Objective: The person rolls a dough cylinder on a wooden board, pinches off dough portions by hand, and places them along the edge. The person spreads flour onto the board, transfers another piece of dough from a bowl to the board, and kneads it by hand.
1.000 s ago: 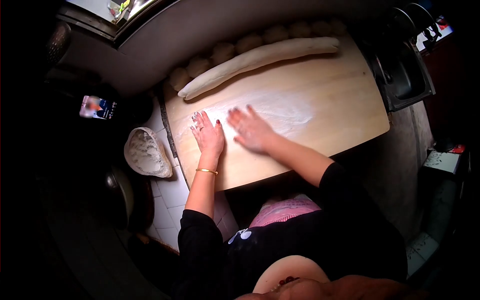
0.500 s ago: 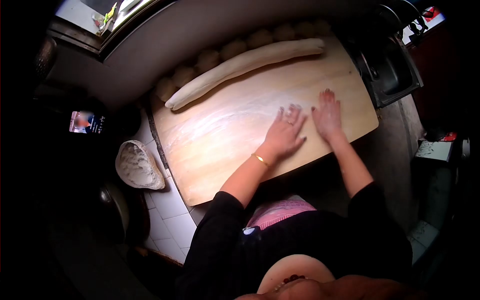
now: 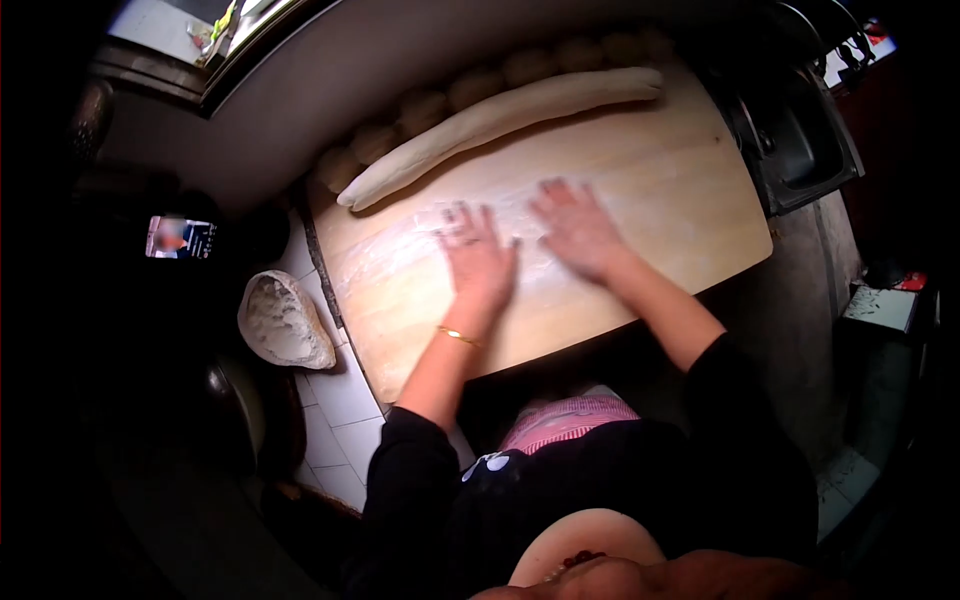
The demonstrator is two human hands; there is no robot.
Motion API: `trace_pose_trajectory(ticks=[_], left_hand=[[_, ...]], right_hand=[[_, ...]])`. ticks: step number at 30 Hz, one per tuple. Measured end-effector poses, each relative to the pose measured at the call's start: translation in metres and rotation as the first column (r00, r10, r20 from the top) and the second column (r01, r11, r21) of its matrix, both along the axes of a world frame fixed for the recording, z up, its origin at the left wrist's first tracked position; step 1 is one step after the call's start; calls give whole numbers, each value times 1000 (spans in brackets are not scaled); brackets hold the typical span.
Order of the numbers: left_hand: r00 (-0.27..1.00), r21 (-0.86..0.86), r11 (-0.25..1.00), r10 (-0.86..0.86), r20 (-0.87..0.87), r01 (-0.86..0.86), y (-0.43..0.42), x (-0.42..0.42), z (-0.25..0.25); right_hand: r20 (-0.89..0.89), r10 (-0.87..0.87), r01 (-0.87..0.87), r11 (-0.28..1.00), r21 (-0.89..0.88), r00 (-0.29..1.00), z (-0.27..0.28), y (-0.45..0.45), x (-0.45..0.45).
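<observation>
A pale wooden board dusted with flour lies in front of me. Flat over its floured middle is my left hand, fingers spread and a little blurred. My right hand lies to its right, also with fingers apart, smeared slightly by motion. Neither hand holds anything; whether the palms press on the wood I cannot tell. Beyond them a long, thick dough roll stretches along the far side of the board. Behind the roll, several round dough pieces sit in shadow by the wall.
A bag of flour stands open on white tiles left of the board. Farther left, a lit phone screen glows. A dark sink adjoins the board's right end. A window is at upper left.
Both hands have swept left across the board, from its right part to the floured middle. The dough roll stays in place on the board; the view has shifted slightly.
</observation>
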State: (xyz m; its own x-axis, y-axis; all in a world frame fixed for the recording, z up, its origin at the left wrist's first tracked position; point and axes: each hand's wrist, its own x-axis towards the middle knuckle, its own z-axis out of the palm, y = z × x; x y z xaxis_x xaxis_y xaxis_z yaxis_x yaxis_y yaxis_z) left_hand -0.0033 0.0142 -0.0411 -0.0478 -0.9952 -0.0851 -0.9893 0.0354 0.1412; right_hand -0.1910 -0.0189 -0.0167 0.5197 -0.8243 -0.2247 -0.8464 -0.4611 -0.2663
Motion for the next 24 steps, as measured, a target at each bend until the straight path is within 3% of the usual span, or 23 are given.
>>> trace_pose_trajectory(ticks=[2,3,5,7,8,9,10,11,12,14,16,18,20,23,24], left_hand=[[972,43,975,-213,-94,218,13,-38,11],[905,-34,929,-368,-214,369,24,-51,6],[729,-106,780,-617,-297,617,40,-67,7],[655,-104,710,-688,-311,696,46,-59,5],[639,-94,698,-695,-329,710,46,-47,5],[691,-84,741,-655,-305,666,47,-31,6],[739,-75,781,-613,-279,620,47,-11,8],[840,-47,861,-504,-199,506,45,17,11],[916,-34,924,-383,-120,382,43,44,12],[997,-62,995,-76,27,77,32,78,13],[973,-85,990,129,193,-115,9,99,28],[996,-366,929,73,54,-48,-26,119,23],[999,-453,891,2,-38,-19,-70,122,34],[1000,-325,946,5,16,0,-109,115,32],[1000,-307,952,9,-2,-9,-111,116,20]], right_hand=[[-119,-232,219,970,-109,966,-10,-13,-39],[-173,-349,318,930,-184,921,-13,-17,-56],[-107,-498,451,843,-293,861,-43,-22,-85],[-94,-596,548,780,-302,798,-40,-22,-77],[-131,-532,489,833,-261,837,-30,-17,-60],[-161,-466,429,877,-218,870,-18,-9,-38],[-85,-190,175,972,-155,978,-18,4,-17],[12,103,-101,988,-119,995,-19,13,-1],[162,241,-206,956,-207,957,-19,16,5],[297,338,-267,930,-255,893,-30,-3,3],[307,265,-117,897,-425,914,-32,-49,-3],[407,61,157,862,-482,912,-11,-97,1],[326,-18,246,696,-675,945,-10,-146,-3],[186,-151,221,867,-448,971,-7,-172,-9],[191,-133,211,850,-484,973,-6,-170,-10]])
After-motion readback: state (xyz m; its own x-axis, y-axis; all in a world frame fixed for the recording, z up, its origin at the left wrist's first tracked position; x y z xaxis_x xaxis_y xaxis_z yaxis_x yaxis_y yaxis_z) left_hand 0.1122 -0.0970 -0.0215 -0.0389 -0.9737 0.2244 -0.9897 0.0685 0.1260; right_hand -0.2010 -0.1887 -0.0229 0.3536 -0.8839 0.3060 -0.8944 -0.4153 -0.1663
